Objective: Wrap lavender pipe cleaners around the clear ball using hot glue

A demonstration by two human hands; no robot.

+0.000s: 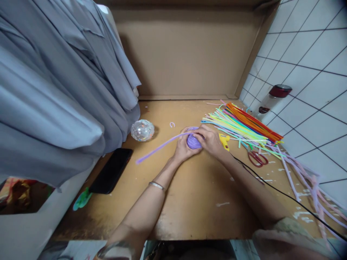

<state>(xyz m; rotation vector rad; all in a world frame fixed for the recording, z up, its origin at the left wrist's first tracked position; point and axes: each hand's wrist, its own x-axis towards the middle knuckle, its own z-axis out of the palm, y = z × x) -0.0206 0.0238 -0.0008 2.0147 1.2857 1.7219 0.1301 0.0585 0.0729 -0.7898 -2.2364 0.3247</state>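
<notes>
A round purple ball of wound fuzzy stem (194, 141) is held between my two hands above the middle of the wooden table. My left hand (184, 146) wraps round its left side and underside. The fingers of my right hand (210, 139) press on its upper right side, where a loose purple stem (162, 145) lies across the top and sticks out to the left. Just right of my right hand lies a yellow glue gun (225, 142), partly hidden, with a black cord running to the lower right.
A clear faceted ball (142, 130), a black phone (111, 171) and a green item (82, 199) are at the left. Coloured stems (244, 124), red-handled scissors (258, 159) and a jar (274, 97) are at the right. Grey cloth (67, 79) hangs left; a cardboard wall (187, 54) stands behind.
</notes>
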